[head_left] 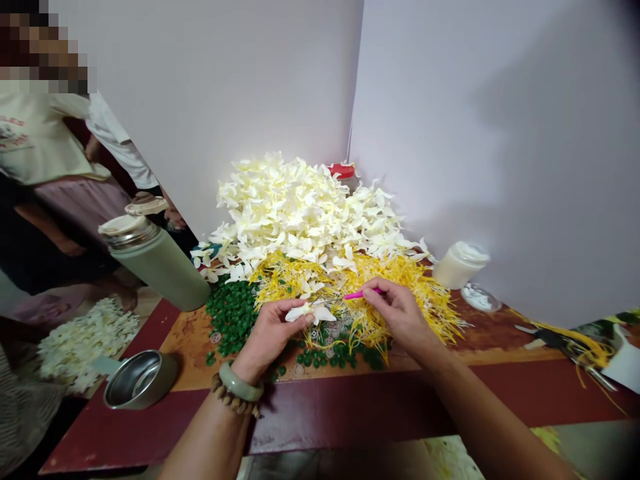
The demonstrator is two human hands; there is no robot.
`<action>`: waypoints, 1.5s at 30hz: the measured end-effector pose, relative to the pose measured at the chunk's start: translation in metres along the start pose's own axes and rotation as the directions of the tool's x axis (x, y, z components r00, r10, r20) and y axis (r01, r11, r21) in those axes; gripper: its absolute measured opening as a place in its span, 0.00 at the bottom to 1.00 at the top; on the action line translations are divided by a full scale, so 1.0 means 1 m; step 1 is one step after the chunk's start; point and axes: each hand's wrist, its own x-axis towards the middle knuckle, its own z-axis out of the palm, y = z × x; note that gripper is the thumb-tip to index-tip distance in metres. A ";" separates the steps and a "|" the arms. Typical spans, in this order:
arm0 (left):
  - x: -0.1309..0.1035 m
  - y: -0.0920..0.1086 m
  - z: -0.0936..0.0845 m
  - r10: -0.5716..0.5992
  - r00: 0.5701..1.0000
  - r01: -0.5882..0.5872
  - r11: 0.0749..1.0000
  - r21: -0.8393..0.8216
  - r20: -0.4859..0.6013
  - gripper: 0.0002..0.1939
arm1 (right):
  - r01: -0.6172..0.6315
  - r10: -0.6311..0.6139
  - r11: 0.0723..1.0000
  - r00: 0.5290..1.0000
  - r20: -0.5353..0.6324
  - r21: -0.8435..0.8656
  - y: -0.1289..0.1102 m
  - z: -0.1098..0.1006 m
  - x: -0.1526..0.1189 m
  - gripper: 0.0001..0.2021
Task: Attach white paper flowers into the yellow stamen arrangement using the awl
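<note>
White flower (pixel 323 313), pink-handled tool (pixel 363 294)
Left hand (pixel 270 333) grip pinches the flower; right hand (pixel 397 310) grip holds the tool; blossom heap (pixel 300 207) at twelve o'clock.

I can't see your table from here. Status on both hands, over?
Left hand pinching white pointed-petal flower. Right hand gripping slim pink-handled tool, tip near flower. Thin yellow-and-white strands heaped close by, possibly in the way.

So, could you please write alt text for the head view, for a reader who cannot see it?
A person's left hand holds a white flower while the right hand points a pink-handled tool towards it. The table holds green pieces, yellow strands and, at the back, a heap of white flowers; a green flask and a cup stand at the left.
</note>
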 end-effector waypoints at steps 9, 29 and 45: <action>0.001 0.001 -0.001 -0.013 1.000 0.014 0.999 -0.037 0.021 0.14 | 0.036 -0.035 0.998 0.999 -0.022 0.051 0.001 0.009 -0.004 0.08; 0.001 0.000 -0.004 -0.018 1.000 0.020 0.991 -0.133 0.022 0.10 | 0.132 -0.128 0.991 0.988 -0.092 0.039 -0.006 0.017 -0.009 0.08; 0.003 -0.002 -0.007 -0.010 0.999 0.019 0.974 -0.227 0.041 0.10 | 0.142 -0.129 0.985 0.983 -0.129 0.097 -0.004 0.013 -0.008 0.06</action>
